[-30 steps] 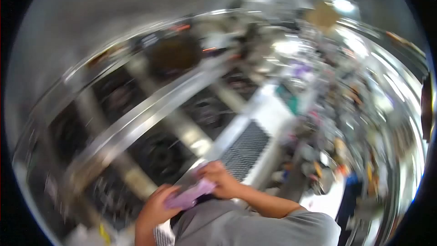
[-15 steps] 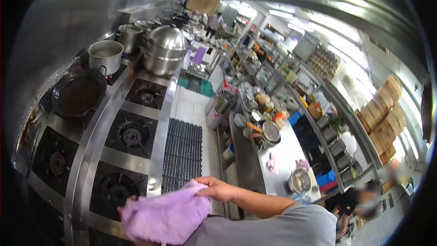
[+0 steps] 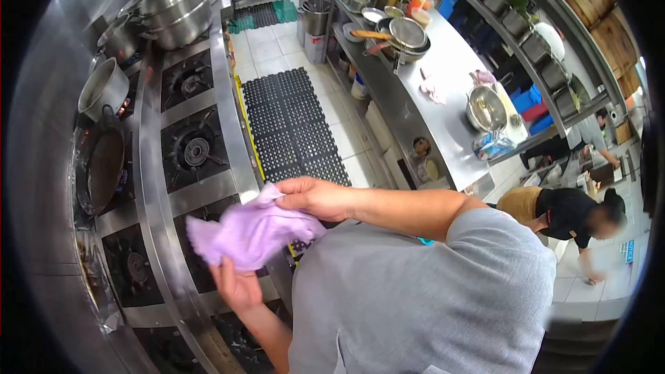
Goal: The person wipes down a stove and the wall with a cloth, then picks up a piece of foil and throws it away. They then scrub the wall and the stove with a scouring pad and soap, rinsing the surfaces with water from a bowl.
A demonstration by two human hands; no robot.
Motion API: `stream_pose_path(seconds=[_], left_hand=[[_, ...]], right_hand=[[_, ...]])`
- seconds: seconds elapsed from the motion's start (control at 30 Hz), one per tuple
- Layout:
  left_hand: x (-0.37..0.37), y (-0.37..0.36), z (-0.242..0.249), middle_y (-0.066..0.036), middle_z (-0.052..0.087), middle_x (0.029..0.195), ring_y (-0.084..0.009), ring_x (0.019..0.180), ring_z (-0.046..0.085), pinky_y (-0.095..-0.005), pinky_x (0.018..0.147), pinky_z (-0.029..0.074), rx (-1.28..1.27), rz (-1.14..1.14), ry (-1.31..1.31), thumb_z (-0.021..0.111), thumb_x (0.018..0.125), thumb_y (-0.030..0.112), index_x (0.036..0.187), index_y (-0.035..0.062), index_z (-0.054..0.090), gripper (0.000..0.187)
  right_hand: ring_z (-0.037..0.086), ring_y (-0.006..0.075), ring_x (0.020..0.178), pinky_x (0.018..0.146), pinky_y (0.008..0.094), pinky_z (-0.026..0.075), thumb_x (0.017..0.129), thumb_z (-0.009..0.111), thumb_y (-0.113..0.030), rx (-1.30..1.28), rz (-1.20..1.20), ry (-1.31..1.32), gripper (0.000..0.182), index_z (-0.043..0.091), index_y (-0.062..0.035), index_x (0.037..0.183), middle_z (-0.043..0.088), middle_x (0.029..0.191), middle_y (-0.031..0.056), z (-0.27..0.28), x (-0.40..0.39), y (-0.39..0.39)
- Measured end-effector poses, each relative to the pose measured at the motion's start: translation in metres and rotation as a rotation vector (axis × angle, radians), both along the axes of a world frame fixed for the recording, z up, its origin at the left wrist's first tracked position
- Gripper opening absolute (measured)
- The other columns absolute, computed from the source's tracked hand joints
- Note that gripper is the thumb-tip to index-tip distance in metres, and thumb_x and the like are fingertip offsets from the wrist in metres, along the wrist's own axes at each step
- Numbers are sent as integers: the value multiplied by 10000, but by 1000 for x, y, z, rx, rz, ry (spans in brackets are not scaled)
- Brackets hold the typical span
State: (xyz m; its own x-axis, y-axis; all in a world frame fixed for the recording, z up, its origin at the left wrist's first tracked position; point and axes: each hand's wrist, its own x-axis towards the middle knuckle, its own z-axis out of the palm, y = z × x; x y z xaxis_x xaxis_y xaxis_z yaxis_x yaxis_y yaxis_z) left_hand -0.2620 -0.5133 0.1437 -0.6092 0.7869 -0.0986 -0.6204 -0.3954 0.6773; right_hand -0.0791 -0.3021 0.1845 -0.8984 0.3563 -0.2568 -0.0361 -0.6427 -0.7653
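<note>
A crumpled lilac cloth (image 3: 253,230) hangs between my hands, over the front edge of the stove (image 3: 239,166). The fingers of my right hand (image 3: 312,196) are closed on its upper right corner. Below, my left hand (image 3: 235,284) pinches the lower left edge of the cloth, palm turned up. Part of a burner is hidden behind the cloth.
A large steel steamer pot (image 3: 176,17), a grey pot (image 3: 104,88) and a dark wok (image 3: 106,170) stand on the stove. A black rubber mat (image 3: 291,125) covers the floor. Strainers and a metal bowl (image 3: 486,109) sit on the counter (image 3: 450,125). A co-worker (image 3: 568,215) bends at the right.
The view has tilted down and turned. The cloth is more bunched and raised in view, and my left hand, mostly hidden before, now shows beneath it.
</note>
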Motion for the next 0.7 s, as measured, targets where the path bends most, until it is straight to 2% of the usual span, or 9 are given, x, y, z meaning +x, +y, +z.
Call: stream_pose_path(seconds=[0.17, 0.2, 0.27, 0.37, 0.43, 0.53, 0.63, 0.67, 0.7], left_hand=[[-36, -21, 29, -174, 444, 1659, -331, 1484, 475, -570, 1267, 348, 189, -23, 523, 505, 1126, 204, 1612, 43, 417, 519], [-45, -20, 44, -201, 461, 1636, -333, 1461, 499, -554, 1254, 374, 186, -252, -117, 506, 1122, 199, 1615, 23, 406, 533], [-41, -10, 50, -228, 478, 1612, -335, 1438, 523, -538, 1242, 400, 151, -469, -761, 506, 1118, 193, 1618, 3, 396, 547], [-16, 15, 22, -216, 610, 1467, -330, 1268, 663, -461, 1099, 547, -203, 49, 354, 557, 1087, 152, 1499, -47, 540, 458], [-19, 22, -6, -202, 678, 1349, -307, 1231, 678, -448, 1046, 560, -285, 70, 398, 548, 1060, 150, 1431, -52, 603, 425], [-5, 43, -14, -186, 703, 1310, -317, 1200, 694, -454, 1058, 553, -514, 69, 352, 545, 1044, 151, 1342, -74, 653, 389], [16, 74, -30, -184, 695, 1348, -337, 1206, 699, -486, 1064, 553, -397, -81, 304, 570, 1065, 263, 1376, -33, 644, 436], [41, 99, -9, -172, 687, 1359, -333, 1268, 661, -461, 1098, 525, -294, -264, 393, 528, 1080, 302, 1384, -23, 639, 459], [58, 117, -13, -156, 645, 1430, -306, 1334, 611, -438, 1134, 488, -292, -307, 454, 516, 1098, 314, 1435, -7, 596, 472]], right_hand=[[664, 148, 1186, 1060, 328, 521, 1102, 610, -117, 491, 188, 283, 353, 639, 51, 1410, 729, 1298, 84, 46, 16, 37], [668, 133, 1137, 1010, 316, 539, 1102, 619, -135, 450, 120, 237, 345, 651, 42, 1396, 744, 1242, 70, 40, 17, 40], [667, 127, 1137, 994, 301, 541, 1092, 552, -62, 413, -10, 200, 340, 655, 20, 1405, 740, 1218, 60, 28, 21, 44], [675, 133, 1105, 976, 300, 547, 1081, 500, -40, 388, -194, 118, 362, 660, 3, 1402, 740, 1194, 54, -3, 23, 45], [679, 137, 1079, 961, 304, 550, 1076, 479, -45, 321, -322, 71, 369, 667, -7, 1391, 741, 1172, 50, -25, 22, 44], [686, 167, 988, 884, 354, 566, 1083, 500, -170, 570, -354, -425, 298, 677, -15, 1266, 743, 1075, 78, -55, 32, 52], [689, 181, 957, 853, 364, 567, 1064, 542, -210, 629, -354, -608, 290, 676, -11, 1227, 739, 1053, 86, -44, 36, 40], [713, 276, 950, 814, 434, 571, 1009, 598, -279, 557, -404, -557, 351, 694, 32, 1140, 745, 1049, 179, -43, 34, 30], [718, 281, 996, 856, 428, 566, 1004, 619, -281, 464, -306, -438, 352, 694, 34, 1142, 749, 1091, 171, -39, 35, 22]])
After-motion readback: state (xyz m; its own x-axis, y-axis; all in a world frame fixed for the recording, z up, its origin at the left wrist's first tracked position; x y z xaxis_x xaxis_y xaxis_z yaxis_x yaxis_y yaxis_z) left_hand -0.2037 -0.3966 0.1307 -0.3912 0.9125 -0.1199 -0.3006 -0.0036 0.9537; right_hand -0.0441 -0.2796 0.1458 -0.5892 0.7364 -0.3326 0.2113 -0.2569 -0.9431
